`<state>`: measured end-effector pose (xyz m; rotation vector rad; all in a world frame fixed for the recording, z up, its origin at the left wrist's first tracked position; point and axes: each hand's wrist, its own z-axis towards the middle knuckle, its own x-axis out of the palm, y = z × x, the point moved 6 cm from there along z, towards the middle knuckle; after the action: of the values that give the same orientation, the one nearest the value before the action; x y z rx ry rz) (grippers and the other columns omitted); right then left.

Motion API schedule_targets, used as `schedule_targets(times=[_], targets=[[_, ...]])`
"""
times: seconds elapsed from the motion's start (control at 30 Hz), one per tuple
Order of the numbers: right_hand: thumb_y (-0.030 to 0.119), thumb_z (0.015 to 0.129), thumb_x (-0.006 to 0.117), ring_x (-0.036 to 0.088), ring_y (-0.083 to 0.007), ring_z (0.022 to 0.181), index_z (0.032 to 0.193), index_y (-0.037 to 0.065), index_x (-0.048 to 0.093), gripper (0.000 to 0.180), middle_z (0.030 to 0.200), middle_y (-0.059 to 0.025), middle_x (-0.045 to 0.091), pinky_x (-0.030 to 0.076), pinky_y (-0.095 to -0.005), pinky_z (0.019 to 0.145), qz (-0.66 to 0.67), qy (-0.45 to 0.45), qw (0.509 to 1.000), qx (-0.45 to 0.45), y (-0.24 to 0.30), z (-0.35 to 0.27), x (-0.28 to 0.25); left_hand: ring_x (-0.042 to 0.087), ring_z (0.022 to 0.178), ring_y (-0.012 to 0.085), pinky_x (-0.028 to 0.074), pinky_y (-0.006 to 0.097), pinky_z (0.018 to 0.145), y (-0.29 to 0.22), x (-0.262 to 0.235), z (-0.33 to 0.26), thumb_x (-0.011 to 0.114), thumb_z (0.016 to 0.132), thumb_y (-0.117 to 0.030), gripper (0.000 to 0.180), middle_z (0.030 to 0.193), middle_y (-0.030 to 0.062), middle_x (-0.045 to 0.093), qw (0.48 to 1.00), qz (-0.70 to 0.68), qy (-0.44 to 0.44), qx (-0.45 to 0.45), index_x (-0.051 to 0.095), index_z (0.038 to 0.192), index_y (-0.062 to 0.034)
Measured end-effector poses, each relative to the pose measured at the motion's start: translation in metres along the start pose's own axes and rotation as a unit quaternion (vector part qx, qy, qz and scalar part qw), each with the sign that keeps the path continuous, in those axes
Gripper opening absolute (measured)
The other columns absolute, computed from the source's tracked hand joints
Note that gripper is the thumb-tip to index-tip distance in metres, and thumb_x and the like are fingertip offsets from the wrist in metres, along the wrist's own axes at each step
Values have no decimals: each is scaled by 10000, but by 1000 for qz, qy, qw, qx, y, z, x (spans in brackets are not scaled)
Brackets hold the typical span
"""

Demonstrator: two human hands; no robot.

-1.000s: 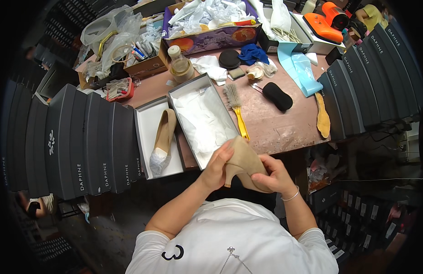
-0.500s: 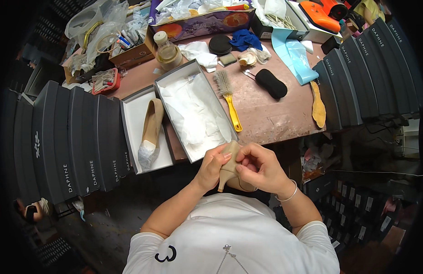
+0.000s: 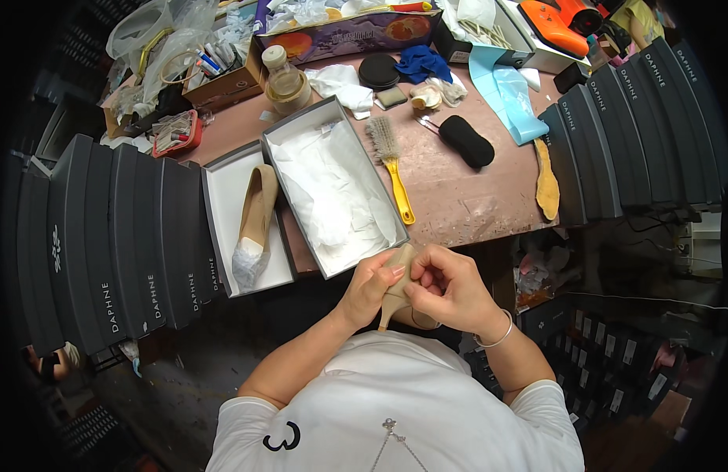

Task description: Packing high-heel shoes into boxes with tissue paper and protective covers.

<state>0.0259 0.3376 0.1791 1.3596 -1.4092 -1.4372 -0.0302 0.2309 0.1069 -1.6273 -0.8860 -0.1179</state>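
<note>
A beige high-heeled shoe (image 3: 394,301) is held in front of my body, its slim heel pointing down toward me. My left hand (image 3: 369,285) is closed round the shoe's left side, thumb on top. My right hand (image 3: 452,289) has its fingers curled and pinched together against the shoe's right side; whatever is between the fingertips is too small or hidden to make out. Part of the shoe shows below the right hand, and the rest is covered. Another beige shoe (image 3: 258,206) lies in the left half of a grey shoebox (image 3: 212,206), its toe wrapped in clear film.
White tissue fills the other box tray (image 3: 289,169). A yellow-handled brush (image 3: 400,193), a black pad (image 3: 466,141) and a yellow cloth strip (image 3: 546,185) lie on the table. Dark shoeboxes stand in rows at left (image 3: 132,236) and right (image 3: 588,153). A glass bottle (image 3: 284,79) stands behind.
My right fingertips have shifted slightly against the shoe, which stays in my left hand. The view has turned a little; nothing on the table has moved.
</note>
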Motion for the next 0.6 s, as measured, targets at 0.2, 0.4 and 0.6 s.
schedule_targets(times=[0.2,0.4,0.6], targets=[[-9,757,629,433,-10,596,817,16,536,113,687,36,481,368,-175,519,-36,-24,999,-25,1,2,1,526,866,80,437,231,769,-2,-1,0,471,894,-364,437,941,35,577,1000,-1,-9,-3,560,1070,25],[0,738,637,488,-66,591,825,4,537,132,698,-21,516,421,-212,534,-48,6,999,3,1,2,1,549,867,92,454,232,768,0,-1,0,481,891,-378,462,953,53,587,1000,-12,-5,-1,554,1088,33],[7,748,665,476,-40,592,815,9,538,145,694,5,512,411,-193,528,-38,-3,999,-11,-2,4,2,545,882,86,449,233,783,0,-3,-1,473,898,-367,447,957,48,592,1000,-12,-17,1,565,1081,30]])
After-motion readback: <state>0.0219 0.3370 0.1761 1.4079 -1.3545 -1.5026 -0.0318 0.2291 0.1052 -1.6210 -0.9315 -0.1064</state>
